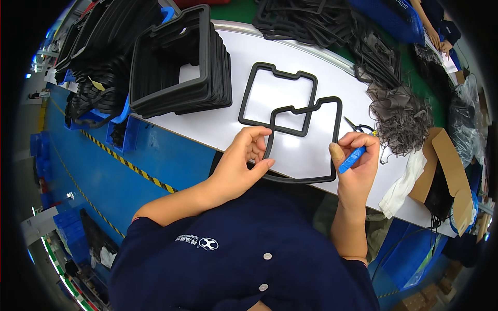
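A black rubber frame gasket (339, 116), roughly square with a notched top side, is held tilted over the near table edge. My left hand (244, 158) has its curled fingers at the gasket's left side, its thumb stretched toward the inside. In my right hand (360, 166) is a slim blue stick-like tool (352, 159), its tip hidden by the fingers. The right thumb, in a brownish finger cover, touches the gasket's right side. Beyond, a second frame gasket (251, 88) lies flat on the white table (233, 132), partly overlapped by the held one.
A tall stack of black frame gaskets (218, 78) stands at the left. Dark trimmed scraps (402, 122) are heaped on the right, near black scissors (358, 126), a white cloth (402, 186) and an open cardboard box (451, 176). More gaskets (306, 20) lie at the back.
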Available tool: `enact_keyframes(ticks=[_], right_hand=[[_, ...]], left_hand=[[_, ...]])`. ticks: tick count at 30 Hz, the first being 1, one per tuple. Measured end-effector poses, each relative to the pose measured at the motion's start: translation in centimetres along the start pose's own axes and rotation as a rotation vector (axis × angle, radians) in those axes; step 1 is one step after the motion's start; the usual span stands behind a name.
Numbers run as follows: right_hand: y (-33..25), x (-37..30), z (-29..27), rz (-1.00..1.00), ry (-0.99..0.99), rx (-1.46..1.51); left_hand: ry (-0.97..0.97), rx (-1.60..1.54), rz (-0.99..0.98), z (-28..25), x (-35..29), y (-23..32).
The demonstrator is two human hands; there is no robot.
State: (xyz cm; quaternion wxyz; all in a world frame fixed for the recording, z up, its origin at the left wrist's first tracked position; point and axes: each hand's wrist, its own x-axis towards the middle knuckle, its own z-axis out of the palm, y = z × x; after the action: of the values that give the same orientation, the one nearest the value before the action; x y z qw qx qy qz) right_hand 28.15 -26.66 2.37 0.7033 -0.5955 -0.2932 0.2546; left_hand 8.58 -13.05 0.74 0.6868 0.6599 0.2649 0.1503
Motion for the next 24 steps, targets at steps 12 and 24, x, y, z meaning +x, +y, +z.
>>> enact_keyframes(ticks=[12,24], right_hand=[[7.3,5.5,3.6,-0.007,0.048,-0.446],[4.5,15.4,-3.1,-0.523,0.2,-0.92]], left_hand=[[0.357,0.837,0.265,-2.1,5.7,-2.4],[0.129,0.925,0.481,-2.2,5.8,-4.8]])
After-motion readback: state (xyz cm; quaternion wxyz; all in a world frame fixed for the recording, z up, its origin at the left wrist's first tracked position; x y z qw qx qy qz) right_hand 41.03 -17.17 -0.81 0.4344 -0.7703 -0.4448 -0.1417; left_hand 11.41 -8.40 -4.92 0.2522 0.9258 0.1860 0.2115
